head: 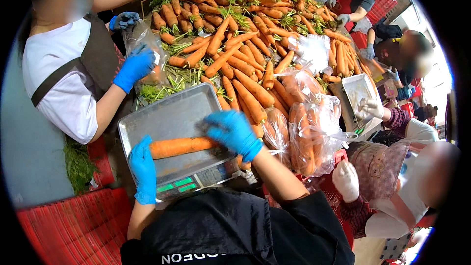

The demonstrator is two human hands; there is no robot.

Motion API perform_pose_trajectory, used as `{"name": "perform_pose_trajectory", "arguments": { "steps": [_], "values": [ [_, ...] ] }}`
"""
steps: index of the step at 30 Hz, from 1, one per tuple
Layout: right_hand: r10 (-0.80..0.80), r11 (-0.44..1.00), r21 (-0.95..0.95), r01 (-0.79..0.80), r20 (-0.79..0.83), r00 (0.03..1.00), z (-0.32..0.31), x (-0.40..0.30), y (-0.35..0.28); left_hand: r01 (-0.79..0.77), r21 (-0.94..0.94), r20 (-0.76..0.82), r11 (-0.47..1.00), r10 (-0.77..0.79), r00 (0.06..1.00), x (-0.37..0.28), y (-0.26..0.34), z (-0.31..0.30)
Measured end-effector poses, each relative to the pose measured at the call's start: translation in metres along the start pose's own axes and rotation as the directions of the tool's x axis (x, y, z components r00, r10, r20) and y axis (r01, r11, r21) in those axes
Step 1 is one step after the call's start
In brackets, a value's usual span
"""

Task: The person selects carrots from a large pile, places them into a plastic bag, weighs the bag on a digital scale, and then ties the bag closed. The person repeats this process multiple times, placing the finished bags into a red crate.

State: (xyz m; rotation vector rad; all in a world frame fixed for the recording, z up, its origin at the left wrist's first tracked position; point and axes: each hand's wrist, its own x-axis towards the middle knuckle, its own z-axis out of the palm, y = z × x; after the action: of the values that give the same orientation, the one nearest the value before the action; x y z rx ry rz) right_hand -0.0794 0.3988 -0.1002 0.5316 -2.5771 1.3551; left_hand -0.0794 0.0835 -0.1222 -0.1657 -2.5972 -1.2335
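Note:
A large orange carrot (180, 148) lies level over a grey metal tray (165, 117), which sits on a digital scale (211, 177) with green displays. My left hand (142, 171), in a blue glove, grips the carrot's thick end at the tray's left side. At the carrot's other end is my right hand (233, 132), also blue-gloved, its fingers blurred by motion. That hand covers the carrot's tip, so its hold is unclear. Clear plastic bags of carrots (303, 136) stand just right of my right hand.
A big heap of loose carrots (243, 55) with green tops covers the table beyond. At left, a co-worker's blue-gloved hand (136, 67) holds a plastic bag. A white-gloved hand (371, 107) reaches over another tray (360, 94). Red plastic crates (77, 224) stand at lower left.

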Motion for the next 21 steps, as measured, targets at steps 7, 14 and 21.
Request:
{"name": "perform_pose_trajectory", "arguments": {
  "steps": [7,14,21],
  "values": [
    [0.668,0.571,-0.422,-0.704,-0.260,0.697,-0.080,-0.018,0.148,0.146,-0.240,0.089,0.960,-0.128,0.988,0.004,0.000,-0.008],
    [0.706,0.708,0.254,-0.659,-0.281,0.650,-0.095,-0.029,0.133,-0.145,0.100,0.146,0.984,0.130,0.981,-0.025,0.025,-0.032],
    [0.688,0.554,0.655,-0.515,-0.011,0.726,-0.102,-0.077,-0.015,-0.297,0.054,0.086,0.953,0.292,0.953,-0.026,0.071,-0.036]
  ]
}}
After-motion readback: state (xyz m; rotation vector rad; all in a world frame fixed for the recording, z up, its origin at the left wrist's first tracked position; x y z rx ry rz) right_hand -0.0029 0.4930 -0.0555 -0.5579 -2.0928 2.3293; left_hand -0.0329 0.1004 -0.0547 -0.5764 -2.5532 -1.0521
